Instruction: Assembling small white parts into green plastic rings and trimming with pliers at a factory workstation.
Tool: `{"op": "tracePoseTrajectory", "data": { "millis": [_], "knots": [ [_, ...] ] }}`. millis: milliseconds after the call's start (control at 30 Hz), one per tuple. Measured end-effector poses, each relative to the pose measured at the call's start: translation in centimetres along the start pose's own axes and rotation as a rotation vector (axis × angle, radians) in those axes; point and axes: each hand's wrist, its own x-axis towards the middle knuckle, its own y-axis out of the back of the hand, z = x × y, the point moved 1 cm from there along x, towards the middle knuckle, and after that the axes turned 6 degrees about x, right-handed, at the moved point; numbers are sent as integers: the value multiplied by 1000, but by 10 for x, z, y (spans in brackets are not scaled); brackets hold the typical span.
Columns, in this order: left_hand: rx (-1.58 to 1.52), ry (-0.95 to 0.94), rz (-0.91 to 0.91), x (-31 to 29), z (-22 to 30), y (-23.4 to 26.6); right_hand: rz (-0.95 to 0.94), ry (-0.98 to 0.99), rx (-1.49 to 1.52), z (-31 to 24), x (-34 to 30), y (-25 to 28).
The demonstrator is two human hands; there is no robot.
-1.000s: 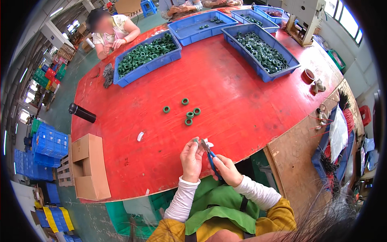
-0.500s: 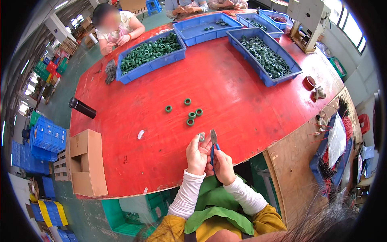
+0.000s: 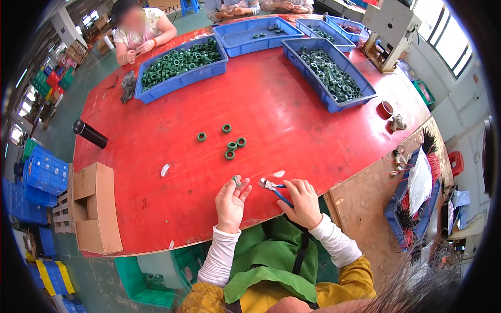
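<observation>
My left hand (image 3: 230, 204) pinches a small green ring (image 3: 236, 181) between thumb and fingertips, its other fingers loosely curled. In my right hand (image 3: 305, 202) are blue-handled cutting pliers (image 3: 282, 194), their metal jaws pointing left towards the ring but apart from it. A small whitish scrap (image 3: 279, 173) shows just beyond the jaws. Farther off on the red table (image 3: 292, 130), several loose green rings lie in a small group, one ring (image 3: 230, 155) nearest my left hand.
Blue trays hold many green rings: one tray (image 3: 182, 81) at back left, another tray (image 3: 334, 107) at back right. A black flask (image 3: 91, 134) and cardboard box (image 3: 99, 208) are at left. A press-like machine (image 3: 389, 39) stands far right. Other people sit across the table.
The pliers have moved right, away from my left hand, and swung to point left. My hands are farther apart. A whitish scrap now shows near the jaws. The whole view has shifted.
</observation>
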Motion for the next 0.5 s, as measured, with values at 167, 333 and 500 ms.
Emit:
{"op": "tracePoseTrajectory", "data": {
  "millis": [167,333,500],
  "knots": [
    [51,-46,-30,-6,2,2,-128,117,-198,4,-4,-8],
    [156,-101,-63,-15,-1,1,-93,187,-267,0,-1,-4],
    [223,-122,-81,-25,-8,-1,13,95,19,-10,-3,-3]
  ]
}}
